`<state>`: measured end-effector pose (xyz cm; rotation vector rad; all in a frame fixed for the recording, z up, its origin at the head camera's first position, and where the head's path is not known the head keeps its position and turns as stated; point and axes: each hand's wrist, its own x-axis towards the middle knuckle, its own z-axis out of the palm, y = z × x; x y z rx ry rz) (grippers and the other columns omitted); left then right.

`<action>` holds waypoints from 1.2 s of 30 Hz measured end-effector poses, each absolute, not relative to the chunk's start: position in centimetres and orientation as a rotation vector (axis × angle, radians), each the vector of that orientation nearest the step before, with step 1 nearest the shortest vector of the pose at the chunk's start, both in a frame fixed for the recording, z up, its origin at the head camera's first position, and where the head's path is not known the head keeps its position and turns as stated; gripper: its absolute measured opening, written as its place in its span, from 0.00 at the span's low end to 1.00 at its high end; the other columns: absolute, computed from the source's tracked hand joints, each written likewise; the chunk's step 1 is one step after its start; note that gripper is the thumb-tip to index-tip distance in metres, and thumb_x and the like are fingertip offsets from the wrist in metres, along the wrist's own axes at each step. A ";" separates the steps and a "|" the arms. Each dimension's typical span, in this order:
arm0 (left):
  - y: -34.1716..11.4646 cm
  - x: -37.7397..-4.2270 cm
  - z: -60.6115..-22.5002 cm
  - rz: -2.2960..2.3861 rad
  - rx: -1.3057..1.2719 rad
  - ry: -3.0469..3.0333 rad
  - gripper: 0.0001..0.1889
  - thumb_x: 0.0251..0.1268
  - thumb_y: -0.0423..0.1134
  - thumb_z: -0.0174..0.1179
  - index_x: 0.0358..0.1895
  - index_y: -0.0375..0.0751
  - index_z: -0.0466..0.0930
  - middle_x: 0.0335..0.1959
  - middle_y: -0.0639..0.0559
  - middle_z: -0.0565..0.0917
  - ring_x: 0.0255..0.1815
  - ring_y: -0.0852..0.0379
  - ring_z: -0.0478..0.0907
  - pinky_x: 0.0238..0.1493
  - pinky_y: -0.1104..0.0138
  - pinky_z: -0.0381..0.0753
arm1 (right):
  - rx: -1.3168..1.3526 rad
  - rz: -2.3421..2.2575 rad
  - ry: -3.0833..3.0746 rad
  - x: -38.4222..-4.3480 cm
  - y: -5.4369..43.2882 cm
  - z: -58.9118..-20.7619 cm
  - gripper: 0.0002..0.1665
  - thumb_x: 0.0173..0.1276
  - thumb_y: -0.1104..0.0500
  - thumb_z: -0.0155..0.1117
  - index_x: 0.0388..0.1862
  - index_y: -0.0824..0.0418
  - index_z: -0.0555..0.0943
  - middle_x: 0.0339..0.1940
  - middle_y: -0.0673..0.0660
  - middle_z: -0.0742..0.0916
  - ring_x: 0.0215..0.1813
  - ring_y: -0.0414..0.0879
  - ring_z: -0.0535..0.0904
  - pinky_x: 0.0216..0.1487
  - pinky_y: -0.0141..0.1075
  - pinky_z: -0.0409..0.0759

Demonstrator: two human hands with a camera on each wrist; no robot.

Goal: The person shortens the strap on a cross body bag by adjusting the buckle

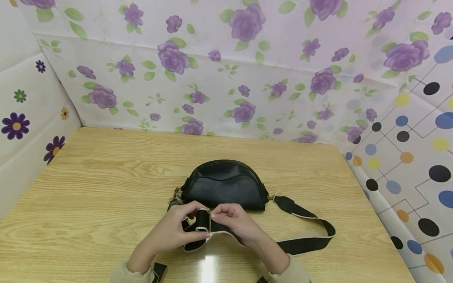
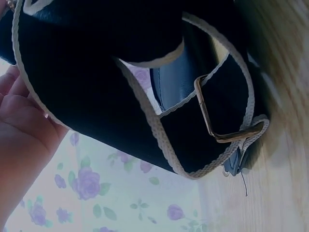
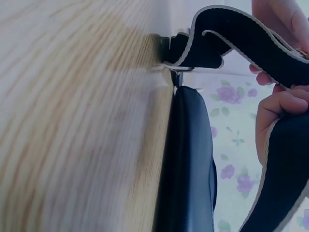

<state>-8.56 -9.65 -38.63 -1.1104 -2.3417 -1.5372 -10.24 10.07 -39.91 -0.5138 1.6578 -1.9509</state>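
A black half-moon bag (image 1: 223, 188) sits upright on the table, its wide black strap (image 1: 306, 245) edged in off-white. In front of it my left hand (image 1: 173, 228) holds a folded loop of the strap between thumb and fingers. My right hand (image 1: 237, 222) pinches the strap beside a thin metal slider (image 1: 210, 222), close to the left fingertips. The left wrist view shows a rectangular metal buckle (image 2: 205, 116) on a lower strap fold. In the right wrist view the strap (image 3: 285, 159) hangs from the fingers; the exact threading at the slider is hidden.
The wooden table (image 1: 106, 188) extends around the bag. Gold-coloured clasps (image 1: 271, 198) join the strap to the bag's ends. A purple-flowered sheet (image 1: 212, 78) hangs behind, and a dotted sheet (image 1: 417, 177) hangs along the right side.
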 end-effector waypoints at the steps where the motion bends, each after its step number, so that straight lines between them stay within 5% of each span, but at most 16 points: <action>1: -9.7 -8.6 -38.7 -1.540 -1.121 -2.330 0.18 0.46 0.40 0.69 0.43 0.48 0.74 0.34 0.62 0.79 0.30 0.65 0.75 0.32 0.67 0.75 | -0.512 -1.948 1.662 -10.3 10.1 -39.9 0.16 0.64 0.67 0.53 0.36 0.85 0.67 0.27 0.49 0.82 0.29 0.37 0.76 0.32 0.28 0.74; 14: -10.1 -8.6 -38.5 -1.557 -1.125 -2.343 0.18 0.47 0.37 0.68 0.43 0.45 0.74 0.31 0.62 0.79 0.29 0.65 0.76 0.32 0.64 0.76 | -0.522 -1.838 1.844 -10.6 11.6 -39.7 0.14 0.64 0.65 0.55 0.37 0.80 0.73 0.28 0.49 0.81 0.30 0.37 0.74 0.33 0.28 0.73; 36: -9.8 -8.7 -38.6 -1.565 -1.130 -2.355 0.21 0.41 0.31 0.70 0.42 0.39 0.74 0.30 0.56 0.80 0.28 0.65 0.75 0.32 0.65 0.76 | -0.518 -1.980 1.654 -10.4 10.9 -40.1 0.17 0.64 0.69 0.53 0.38 0.87 0.67 0.29 0.49 0.83 0.32 0.37 0.77 0.34 0.28 0.75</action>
